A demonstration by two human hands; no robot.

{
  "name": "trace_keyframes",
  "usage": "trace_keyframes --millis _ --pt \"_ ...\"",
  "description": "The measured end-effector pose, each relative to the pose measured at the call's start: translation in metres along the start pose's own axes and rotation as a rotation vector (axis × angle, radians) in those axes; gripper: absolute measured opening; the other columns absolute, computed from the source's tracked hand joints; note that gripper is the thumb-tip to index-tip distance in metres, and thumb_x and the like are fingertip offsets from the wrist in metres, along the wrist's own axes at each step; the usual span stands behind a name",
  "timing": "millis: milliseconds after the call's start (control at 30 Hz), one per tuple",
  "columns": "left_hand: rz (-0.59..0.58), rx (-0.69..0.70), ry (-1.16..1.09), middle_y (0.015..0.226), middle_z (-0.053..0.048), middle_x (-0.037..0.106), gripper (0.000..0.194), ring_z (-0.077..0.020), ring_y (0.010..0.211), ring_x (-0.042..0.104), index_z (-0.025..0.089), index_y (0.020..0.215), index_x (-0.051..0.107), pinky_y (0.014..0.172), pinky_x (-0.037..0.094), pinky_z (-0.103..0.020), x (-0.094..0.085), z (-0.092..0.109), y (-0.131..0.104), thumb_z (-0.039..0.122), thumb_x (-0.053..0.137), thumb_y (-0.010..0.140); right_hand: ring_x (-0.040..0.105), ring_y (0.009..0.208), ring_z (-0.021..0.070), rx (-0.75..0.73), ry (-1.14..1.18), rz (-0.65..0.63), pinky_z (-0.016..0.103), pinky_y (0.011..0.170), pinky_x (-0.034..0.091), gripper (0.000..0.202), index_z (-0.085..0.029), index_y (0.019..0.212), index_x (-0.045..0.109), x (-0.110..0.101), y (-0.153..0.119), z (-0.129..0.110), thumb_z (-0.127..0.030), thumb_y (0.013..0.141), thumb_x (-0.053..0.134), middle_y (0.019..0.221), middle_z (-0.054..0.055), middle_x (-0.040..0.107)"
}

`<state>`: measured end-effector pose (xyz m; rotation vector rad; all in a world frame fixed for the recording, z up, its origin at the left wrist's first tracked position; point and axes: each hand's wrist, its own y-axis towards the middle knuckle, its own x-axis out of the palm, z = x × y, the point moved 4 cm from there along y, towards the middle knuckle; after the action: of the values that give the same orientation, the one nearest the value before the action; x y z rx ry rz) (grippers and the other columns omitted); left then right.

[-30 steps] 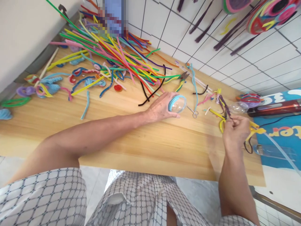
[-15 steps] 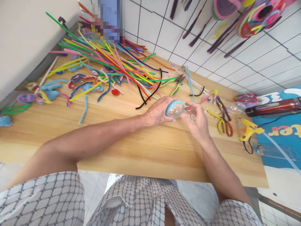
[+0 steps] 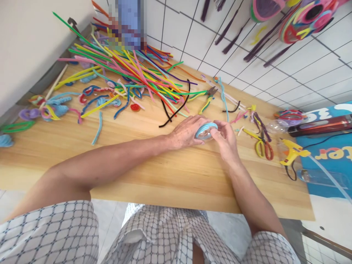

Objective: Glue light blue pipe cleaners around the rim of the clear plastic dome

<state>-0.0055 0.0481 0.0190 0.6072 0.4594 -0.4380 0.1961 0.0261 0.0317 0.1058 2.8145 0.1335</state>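
Between my hands is a clear plastic dome [image 3: 205, 132] with light blue pipe cleaner wound around its rim. My left hand [image 3: 188, 132] grips it from the left, fingers behind and thumb at the lower edge. On the right side, my right hand [image 3: 226, 139] is closed on it too, with the thumb on the clear face and fingers along the rim. Pliers [image 3: 208, 99] with yellow-green handles lie behind the hands. To the right, scissors [image 3: 264, 146] with yellow and red handles rest on the wooden table [image 3: 165, 176].
A heap of coloured pipe cleaners [image 3: 132, 73] spreads across the back left. At the right are a yellow glue gun [image 3: 294, 152], a clear plastic piece [image 3: 277, 126] and a dark red cylinder [image 3: 324, 125]. Decorated pieces with tassels [image 3: 308, 22] hang on the tiled wall.
My right hand has moved left and closed onto the dome's right side. The dome has tilted, so its blue rim now faces higher. My left hand keeps its hold.
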Motion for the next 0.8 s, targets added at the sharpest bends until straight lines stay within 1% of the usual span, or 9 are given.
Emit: trace_keyframes --millis 133,233,300,400,500,600,667,733,800 --pt "-0.016 -0.01 0.004 0.153 -0.015 0.068 0.079 -0.0346 0.148 0.064 0.024 0.149 0.058 0.127 0.052 -0.056 -0.001 0.001 0.0 0.022 0.097 0.081 0.076 0.102 0.0239 0.046 0.107 0.025 0.04 0.093 0.062 0.042 -0.028 0.107 0.078 0.003 0.005 0.006 -0.063 0.086 0.088 0.107 0.002 0.082" --pt "-0.024 -0.016 0.002 0.153 -0.015 0.068 0.077 -0.0348 0.148 0.064 0.023 0.148 0.059 0.127 0.053 -0.056 0.0 0.002 0.001 0.023 0.097 0.081 0.075 0.1 0.0235 0.081 0.125 0.074 0.04 0.092 0.061 0.04 -0.027 0.105 0.078 -0.001 0.006 0.013 -0.063 0.088 0.083 0.108 0.002 0.082" --pt "-0.026 -0.019 0.002 0.154 -0.015 0.067 0.077 -0.0351 0.148 0.064 0.023 0.148 0.059 0.127 0.053 -0.056 0.0 0.001 0.001 0.024 0.097 0.081 0.076 0.106 0.0256 0.042 0.093 0.109 0.043 0.096 0.061 0.044 -0.027 0.107 0.078 -0.003 0.004 0.013 -0.067 0.089 0.082 0.113 0.004 0.082" --pt "-0.027 -0.031 0.006 0.155 -0.015 0.067 0.079 -0.035 0.148 0.064 0.024 0.149 0.058 0.127 0.052 -0.056 0.0 0.001 0.0 0.025 0.097 0.081 0.075 0.115 0.0271 -0.083 0.038 0.151 0.046 0.106 0.06 0.047 -0.028 0.112 0.077 -0.005 -0.002 0.004 -0.069 0.089 0.083 0.118 0.005 0.082" --pt "-0.025 -0.031 -0.001 0.155 -0.015 0.066 0.08 -0.0352 0.149 0.064 0.024 0.15 0.058 0.128 0.052 -0.056 0.0 0.001 -0.001 0.024 0.097 0.08 0.074 0.117 0.0266 -0.145 0.032 0.127 0.045 0.105 0.06 0.051 -0.029 0.118 0.076 -0.001 -0.006 -0.006 -0.069 0.088 0.087 0.124 0.007 0.08" --pt "-0.032 -0.011 -0.005 0.154 -0.016 0.067 0.079 -0.0358 0.147 0.064 0.023 0.149 0.059 0.127 0.052 -0.057 0.0 0.002 -0.001 0.023 0.097 0.08 0.074 0.114 0.0267 -0.087 0.049 0.062 0.042 0.097 0.062 0.056 -0.029 0.119 0.075 0.005 -0.005 -0.005 -0.069 0.083 0.09 0.123 0.006 0.081" --pt "-0.035 -0.003 -0.004 0.154 -0.016 0.068 0.078 -0.0358 0.147 0.065 0.022 0.149 0.059 0.126 0.052 -0.057 0.0 0.003 -0.001 0.022 0.097 0.08 0.074 0.109 0.0257 -0.035 0.072 0.042 0.041 0.096 0.062 0.051 -0.029 0.115 0.076 0.007 -0.003 -0.002 -0.066 0.082 0.091 0.117 0.005 0.081" --pt "-0.031 0.001 -0.005 0.154 -0.015 0.068 0.078 -0.0358 0.146 0.065 0.024 0.148 0.059 0.126 0.052 -0.057 0.0 0.003 0.0 0.022 0.097 0.08 0.074 0.105 0.0248 -0.003 0.107 0.056 0.042 0.098 0.061 0.042 -0.029 0.11 0.077 0.006 0.0 0.003 -0.062 0.085 0.087 0.111 0.003 0.081" --pt "-0.027 0.006 -0.011 0.154 -0.013 0.068 0.078 -0.0359 0.146 0.065 0.027 0.149 0.059 0.127 0.051 -0.059 0.001 0.003 0.0 0.022 0.096 0.08 0.075 0.106 0.0254 0.012 0.127 0.079 0.044 0.102 0.06 0.036 -0.028 0.107 0.077 0.004 0.001 0.006 -0.058 0.087 0.084 0.109 0.003 0.081"
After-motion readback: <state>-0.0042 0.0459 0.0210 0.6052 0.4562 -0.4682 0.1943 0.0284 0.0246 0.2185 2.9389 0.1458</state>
